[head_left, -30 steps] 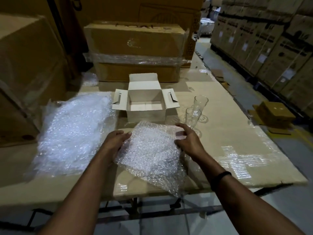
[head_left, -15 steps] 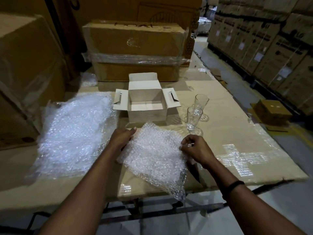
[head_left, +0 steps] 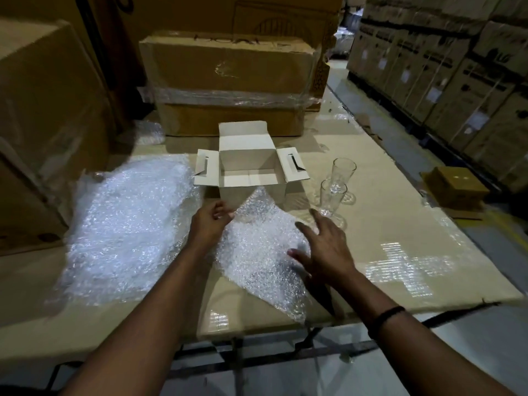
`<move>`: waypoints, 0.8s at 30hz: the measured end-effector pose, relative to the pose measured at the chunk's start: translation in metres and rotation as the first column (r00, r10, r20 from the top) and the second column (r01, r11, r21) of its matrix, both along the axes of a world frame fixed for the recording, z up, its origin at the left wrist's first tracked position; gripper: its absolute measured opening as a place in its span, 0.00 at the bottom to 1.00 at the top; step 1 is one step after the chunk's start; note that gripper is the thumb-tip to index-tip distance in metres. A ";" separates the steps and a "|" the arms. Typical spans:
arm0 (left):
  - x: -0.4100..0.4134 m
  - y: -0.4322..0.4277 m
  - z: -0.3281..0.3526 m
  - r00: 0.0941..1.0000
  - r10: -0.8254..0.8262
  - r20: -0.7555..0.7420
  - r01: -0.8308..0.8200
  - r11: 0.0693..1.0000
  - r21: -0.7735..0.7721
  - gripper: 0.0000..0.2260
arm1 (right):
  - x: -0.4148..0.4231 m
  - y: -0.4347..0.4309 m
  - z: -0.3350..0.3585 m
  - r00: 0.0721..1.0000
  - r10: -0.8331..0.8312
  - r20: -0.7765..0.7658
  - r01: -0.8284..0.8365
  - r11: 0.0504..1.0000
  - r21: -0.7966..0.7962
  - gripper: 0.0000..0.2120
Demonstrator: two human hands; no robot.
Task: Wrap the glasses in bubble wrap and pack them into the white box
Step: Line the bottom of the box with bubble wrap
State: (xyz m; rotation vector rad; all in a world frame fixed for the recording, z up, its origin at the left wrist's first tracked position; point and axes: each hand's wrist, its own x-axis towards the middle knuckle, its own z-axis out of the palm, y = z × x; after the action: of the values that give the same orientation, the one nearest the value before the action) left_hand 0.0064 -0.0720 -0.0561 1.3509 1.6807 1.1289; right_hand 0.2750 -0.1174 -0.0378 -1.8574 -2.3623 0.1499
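Clear, crinkled bubble wrap [head_left: 257,252] lies before the white box [head_left: 243,134], left hand [head_left: 210,224] pinching its raised edge, right hand [head_left: 325,250] spread-fingered above it. Two clear glasses [head_left: 333,195] stand right of the box.

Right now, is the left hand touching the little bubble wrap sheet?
Touching. The head view shows the left hand pinching the raised left edge of the little bubble wrap sheet, with no gap between them.
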 end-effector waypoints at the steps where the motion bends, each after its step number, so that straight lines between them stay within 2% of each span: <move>1: -0.001 -0.002 0.002 1.000 -0.006 -0.019 0.006 1.000 -0.010 0.22 | -0.005 0.001 -0.004 0.997 0.071 0.023 -0.070 0.996 -0.046 0.36; 3: -0.004 -0.007 0.005 0.995 -0.027 -0.101 0.024 0.999 -0.032 0.26 | -0.012 0.002 -0.019 0.981 0.172 0.085 -0.160 0.978 -0.132 0.38; 6: -0.008 -0.016 0.010 0.943 -0.067 -0.326 0.022 0.990 -0.140 0.28 | -0.016 0.007 -0.035 0.971 0.215 0.109 -0.187 0.958 -0.218 0.41; 8: -0.011 -0.018 0.013 0.866 -0.145 -0.479 0.015 0.964 -0.264 0.23 | -0.017 0.011 -0.039 0.974 0.205 0.100 -0.181 0.961 -0.209 0.45; 10: -0.011 -0.020 0.015 0.810 -0.222 -0.543 0.019 0.935 -0.354 0.17 | -0.017 0.013 -0.040 0.970 0.218 0.110 -0.190 0.956 -0.224 0.44; 12: -0.009 -0.022 0.016 0.804 -0.232 -0.547 0.019 0.930 -0.367 0.12 | -0.018 0.016 -0.036 0.970 0.220 0.106 -0.188 0.950 -0.249 0.39; 14: -0.009 -0.020 0.015 0.823 -0.187 -0.536 0.033 0.958 -0.283 0.07 | -0.019 0.024 -0.030 0.977 0.201 0.071 -0.181 0.958 -0.223 0.34; 15: -0.010 -0.020 0.015 0.843 -0.150 -0.516 0.036 0.974 -0.224 0.05 | -0.021 0.029 -0.026 0.983 0.179 0.023 -0.172 0.967 -0.187 0.34; 17: -0.012 -0.017 0.015 0.895 -0.068 -0.441 0.033 0.996 -0.086 0.04 | -0.024 0.041 -0.017 0.978 0.090 -0.187 -0.118 0.983 -0.142 0.34; 19: -0.015 -0.014 0.018 0.930 -0.021 -0.367 0.043 0.998 0.052 0.08 | -0.029 0.054 -0.008 0.904 -0.040 -0.427 -0.042 0.983 -0.181 0.37; 20: -0.016 -0.012 0.022 0.942 -0.018 -0.335 0.056 0.993 0.103 0.09 | -0.030 0.061 -0.003 0.864 -0.100 -0.494 -0.002 0.979 -0.202 0.40; 22: -0.016 -0.008 0.030 0.958 -0.032 -0.286 0.076 0.987 0.144 0.08 | -0.032 0.076 0.005 0.817 -0.172 -0.550 0.057 0.974 -0.221 0.42; 24: -0.020 -0.002 0.032 0.979 -0.035 -0.199 0.069 0.984 0.166 0.07 | -0.035 0.088 0.012 0.765 -0.233 -0.601 0.060 0.954 -0.293 0.40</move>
State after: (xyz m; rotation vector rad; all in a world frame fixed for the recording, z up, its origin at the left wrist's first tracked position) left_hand -0.0133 -0.0739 -0.0240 1.6514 1.7041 1.1649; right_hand 0.2399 -0.0293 -0.0261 -1.7088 -1.7772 0.9489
